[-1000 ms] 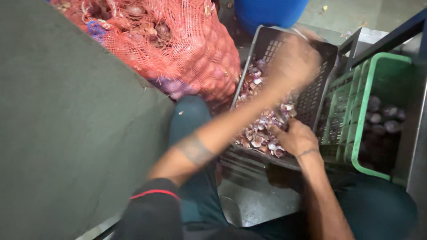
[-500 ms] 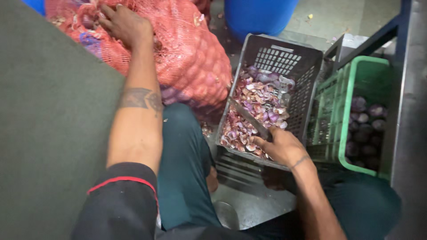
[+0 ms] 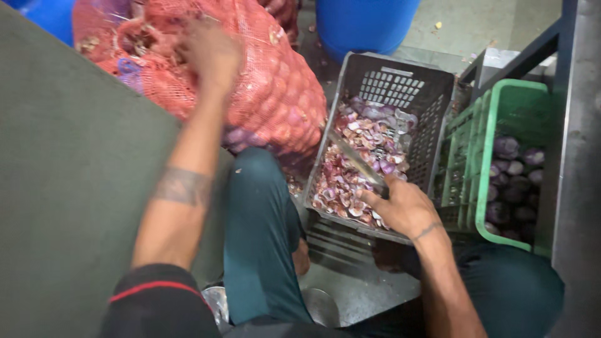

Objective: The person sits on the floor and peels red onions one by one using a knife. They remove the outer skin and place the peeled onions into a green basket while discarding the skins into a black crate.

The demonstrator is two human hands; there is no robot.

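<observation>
Up at the red mesh sack, close your blurred left hand, grip unclear, on 1 onion while your right hand holds the knife shut and low over the grey crate.

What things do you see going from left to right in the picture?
Red mesh sack of onions with the left hand on it → grey crate of onion peels with the right hand holding a knife → green crate of peeled onions.

Head-worn view, looking steeply down, close over lap (single camera)
</observation>
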